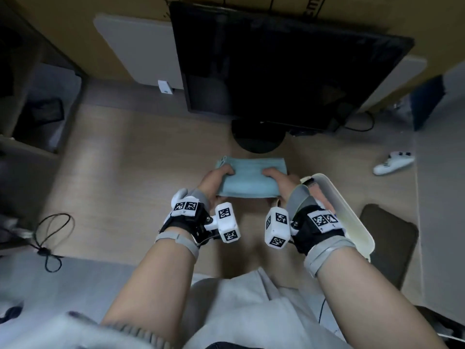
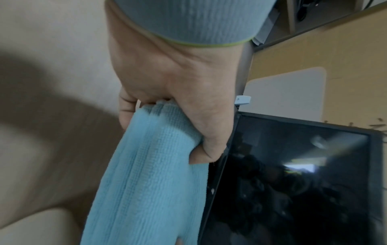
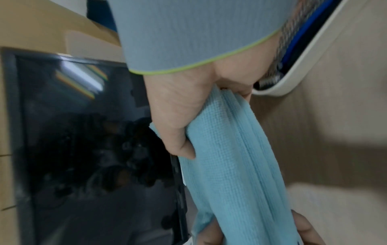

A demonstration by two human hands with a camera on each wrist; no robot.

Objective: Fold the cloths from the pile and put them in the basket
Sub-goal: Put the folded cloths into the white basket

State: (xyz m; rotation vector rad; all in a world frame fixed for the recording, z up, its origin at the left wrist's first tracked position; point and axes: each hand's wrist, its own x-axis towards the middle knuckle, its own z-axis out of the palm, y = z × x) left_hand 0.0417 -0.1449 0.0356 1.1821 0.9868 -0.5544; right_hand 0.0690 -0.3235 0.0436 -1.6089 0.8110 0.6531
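A folded light-blue cloth [image 1: 251, 176] is held above the wooden desk between both hands. My left hand [image 1: 218, 178] grips its left end, thumb on top and fingers underneath; the left wrist view shows the cloth [image 2: 150, 174] pinched in the left hand [image 2: 167, 102]. At the right end my right hand [image 1: 279, 180] grips it the same way, and in the right wrist view the cloth [image 3: 234, 165] runs out of the right hand [image 3: 188, 112]. The white basket [image 1: 349, 212] stands just right of my right wrist, with folded cloths [image 3: 293, 41] inside.
A black monitor [image 1: 276, 66] on a round stand [image 1: 259, 139] rises behind the cloth. A white game controller [image 1: 393, 162] lies at the far right, a dark mat [image 1: 390, 238] beside the basket, a black cable loop [image 1: 50, 235] at the left. Grey fabric [image 1: 239, 303] lies at the near edge.
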